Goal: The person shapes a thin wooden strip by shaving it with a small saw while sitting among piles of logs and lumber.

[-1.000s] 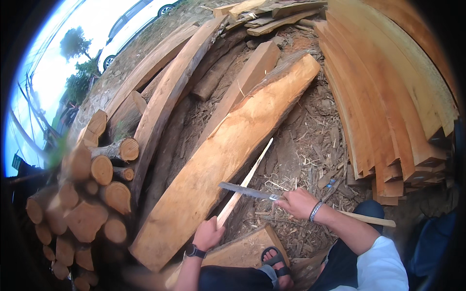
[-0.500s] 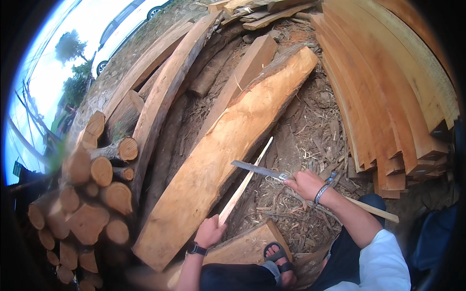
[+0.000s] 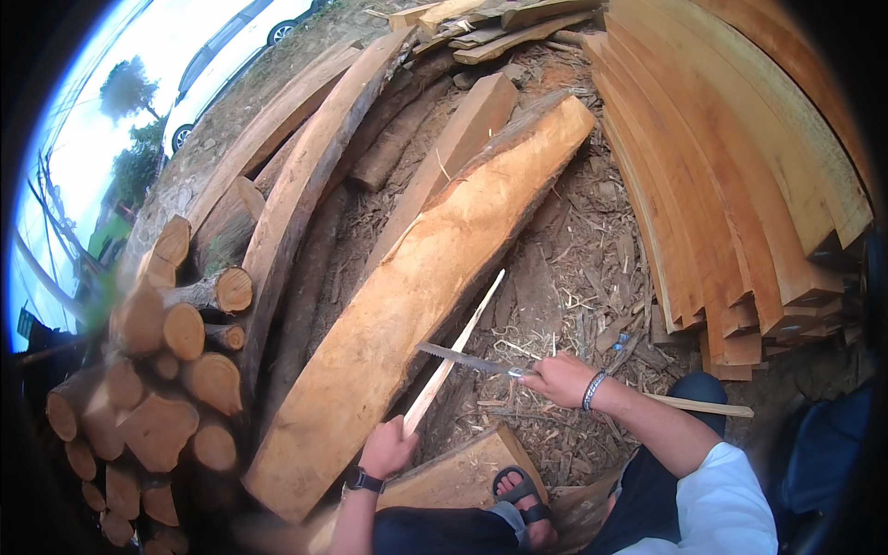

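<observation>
A pale tapered stick (image 3: 429, 400) slants up from the person's left hand (image 3: 388, 449), its thin tip over the littered ground (image 3: 573, 277) just right of a broad slab (image 3: 421, 291). The left hand is wrapped around its thicker end, so that end is hidden. A saw (image 3: 476, 362) crosses the stick in view; whether its teeth touch the wood cannot be told. The right hand (image 3: 561, 380) grips the saw behind the blade, covering part of the handle. A pale wooden shaft (image 3: 698, 405) in line with it shows beyond the right forearm and looks like the rest of a long handle; the stretch between is hidden.

A dark watch (image 3: 364, 480) is on the left wrist, its face too small to read; a bracelet (image 3: 594, 389) circles the right. A sandalled foot (image 3: 516, 499) is by a squared timber (image 3: 476, 467), which the left leg partly covers. At left, a stack of cut logs (image 3: 162, 430) fades into blur and shadow at its lower edge. Long boards (image 3: 721, 213) at right run out past the top. A white car (image 3: 231, 69) is cut off at upper left, any lettering indistinct. Something dark blue (image 3: 823, 462) at lower right is too dim to identify.
</observation>
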### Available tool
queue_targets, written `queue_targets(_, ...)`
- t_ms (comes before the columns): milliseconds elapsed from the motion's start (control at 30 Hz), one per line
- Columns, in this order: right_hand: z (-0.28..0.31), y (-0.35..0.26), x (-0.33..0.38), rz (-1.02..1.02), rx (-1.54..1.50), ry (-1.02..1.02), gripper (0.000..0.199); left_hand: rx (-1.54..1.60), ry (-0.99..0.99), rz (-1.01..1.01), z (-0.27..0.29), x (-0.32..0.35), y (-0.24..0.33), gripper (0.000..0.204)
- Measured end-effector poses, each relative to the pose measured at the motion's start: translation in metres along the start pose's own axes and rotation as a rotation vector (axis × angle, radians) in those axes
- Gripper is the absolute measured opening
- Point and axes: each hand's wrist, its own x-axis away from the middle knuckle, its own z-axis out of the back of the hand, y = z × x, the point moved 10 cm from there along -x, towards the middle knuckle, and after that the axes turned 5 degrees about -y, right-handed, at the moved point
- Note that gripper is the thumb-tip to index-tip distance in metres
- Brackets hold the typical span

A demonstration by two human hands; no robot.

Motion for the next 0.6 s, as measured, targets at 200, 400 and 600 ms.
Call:
queue_targets(200, 0.036, 0.058, -0.01, -0.179, 0.005, 0.118, 0.058, -0.054, -0.034, 0.013, 0.002, -0.001, 0.014, 0.035)
queue_targets(400, 0.002, 0.026, -0.009, -0.087, -0.015, -0.033, 0.053, -0.081, -0.022, -0.002, -0.003, 0.0, 0.0, 0.036)
queue_targets(600, 0.03, 0.054, -0.01, -0.207, 0.033, 0.097, 0.055, -0.107, -0.037, 0.022, 0.0, 0.0, 0.004, 0.036)
